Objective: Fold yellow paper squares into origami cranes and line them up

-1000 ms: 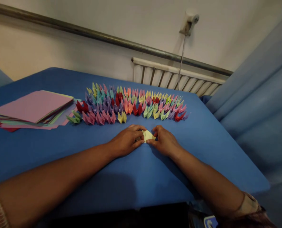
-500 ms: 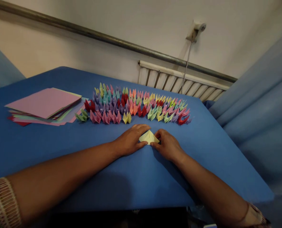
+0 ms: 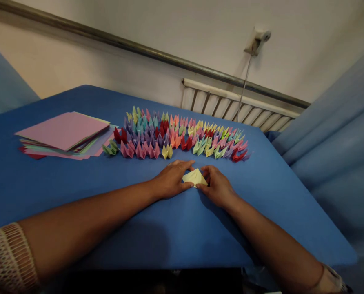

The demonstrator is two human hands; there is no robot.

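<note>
A small pale-yellow folded piece of origami paper (image 3: 195, 177) lies between my two hands at the middle of the blue table. My left hand (image 3: 174, 179) holds its left side, the thumb on the near edge and the fingers curving round the far side. On the right side my right hand (image 3: 216, 184) grips it, thumb at the near edge and fingers bent behind. The paper's peak points away from me, and a crease runs down its middle. Part of its outer edges is hidden by my fingers.
Beyond my hands stand rows of many-coloured folded paper cranes (image 3: 182, 136). A stack of coloured paper sheets (image 3: 64, 130) lies at the left of the blue table (image 3: 114, 232). Behind are a radiator (image 3: 225, 102) and a metal rail (image 3: 169, 59); a blue curtain (image 3: 338, 143) hangs at right.
The whole view has shifted slightly, so things sit a little further right. My left fingers have moved a little around the yellow paper; both hands stay on it.
</note>
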